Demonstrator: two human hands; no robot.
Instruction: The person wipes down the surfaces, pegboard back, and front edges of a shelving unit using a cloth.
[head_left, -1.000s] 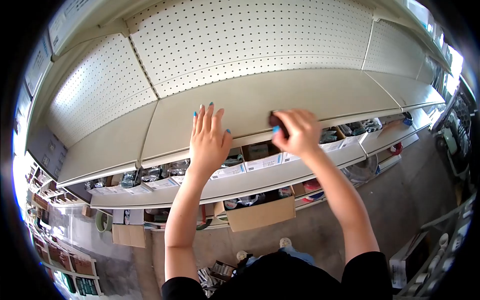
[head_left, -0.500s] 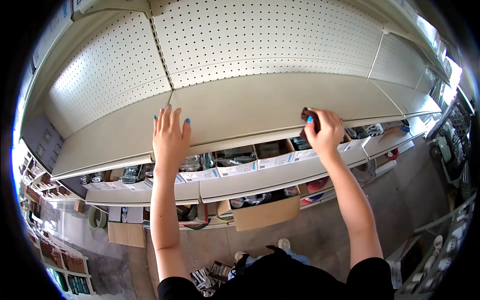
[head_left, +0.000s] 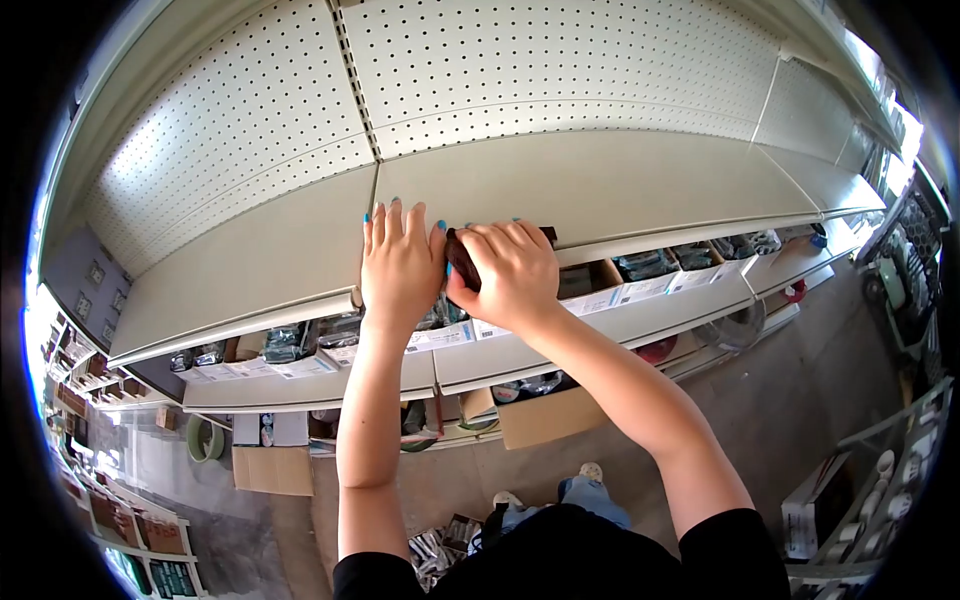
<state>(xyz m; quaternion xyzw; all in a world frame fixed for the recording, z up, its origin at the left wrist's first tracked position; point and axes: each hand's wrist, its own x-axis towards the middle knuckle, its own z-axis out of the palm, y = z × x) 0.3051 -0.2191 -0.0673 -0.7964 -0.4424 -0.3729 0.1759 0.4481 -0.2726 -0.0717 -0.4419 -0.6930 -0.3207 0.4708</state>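
My left hand (head_left: 398, 265) lies on the cream metal shelf (head_left: 620, 180) near its front edge, fingers stretched out. Right beside it, my right hand (head_left: 512, 270) is closed around a dark brown cloth (head_left: 463, 265), pressed against the same shelf by its front lip. A dark end of the cloth also sticks out past the fingers on the far side. Behind the shelf rises a white perforated back panel (head_left: 560, 75).
Below, a lower shelf holds open boxes of packaged goods (head_left: 645, 265). An open cardboard box (head_left: 550, 418) and a green round container (head_left: 205, 438) stand lower down. Near my feet is a pile of small packaged items (head_left: 435, 555). White racks line both sides.
My right hand has moved left along the shelf edge with the cloth, now right next to my left hand. The whole view has shifted slightly, and my left hand stays outstretched.
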